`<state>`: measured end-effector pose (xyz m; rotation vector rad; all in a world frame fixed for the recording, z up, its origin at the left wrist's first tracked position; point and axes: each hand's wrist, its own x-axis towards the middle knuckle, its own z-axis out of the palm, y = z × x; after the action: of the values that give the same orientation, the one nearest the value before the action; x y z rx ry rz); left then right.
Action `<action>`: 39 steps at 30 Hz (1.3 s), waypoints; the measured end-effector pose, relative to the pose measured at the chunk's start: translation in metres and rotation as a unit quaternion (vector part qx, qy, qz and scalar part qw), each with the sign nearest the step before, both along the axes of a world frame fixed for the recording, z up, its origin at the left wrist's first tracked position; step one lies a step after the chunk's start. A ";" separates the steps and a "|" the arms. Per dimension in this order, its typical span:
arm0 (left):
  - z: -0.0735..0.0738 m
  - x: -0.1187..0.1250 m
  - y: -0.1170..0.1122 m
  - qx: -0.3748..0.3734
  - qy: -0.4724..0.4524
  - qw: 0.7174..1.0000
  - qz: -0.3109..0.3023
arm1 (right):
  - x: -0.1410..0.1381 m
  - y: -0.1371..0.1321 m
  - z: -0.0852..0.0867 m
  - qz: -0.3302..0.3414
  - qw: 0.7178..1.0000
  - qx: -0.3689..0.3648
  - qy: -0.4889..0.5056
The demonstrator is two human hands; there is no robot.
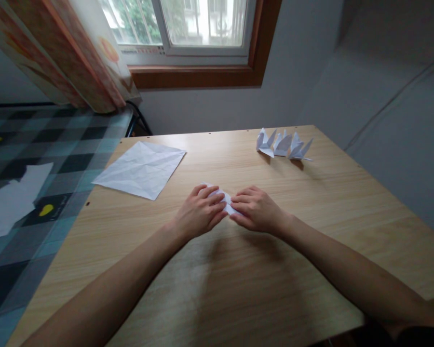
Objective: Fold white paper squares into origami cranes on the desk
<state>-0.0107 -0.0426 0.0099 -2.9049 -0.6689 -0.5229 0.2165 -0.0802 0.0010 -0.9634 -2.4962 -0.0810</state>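
A small piece of folded white paper lies near the middle of the wooden table, mostly covered by my hands. My left hand holds its left part, with the fingers bent over it. From the other side, my right hand grips the right end between fingers and thumb. A strip of the paper shows between the two hands, and a corner sticks out beyond my left fingers. The thumbs are low, close to the tabletop. How the paper is folded under the fingers is hidden.
A creased white paper square lies at the table's far left. Several folded paper cranes stand at the back right. Left of the table, white paper sheets rest on a checked cloth. Behind are a window and a curtain.
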 end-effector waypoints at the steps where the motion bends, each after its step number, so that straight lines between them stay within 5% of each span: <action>1: 0.000 0.000 0.000 0.006 -0.002 1.000 0.006 | 0.000 0.000 0.000 0.002 1.000 -0.001 -0.003; 13: -0.004 -0.002 0.003 0.027 0.008 0.998 0.059 | -0.008 0.000 -0.010 0.094 0.992 -0.018 0.078; 29: -0.003 0.001 0.004 -0.028 0.008 0.998 0.057 | -0.009 0.001 -0.020 0.001 0.986 -0.081 0.144; 39: 0.000 0.000 0.003 -0.050 0.012 0.997 0.056 | -0.007 0.003 -0.018 -0.025 0.993 -0.031 0.107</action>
<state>-0.0112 -0.0394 0.0100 -2.9390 -0.8720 -0.4521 0.2094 -0.0777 -0.0170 -1.0052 -2.2901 0.0812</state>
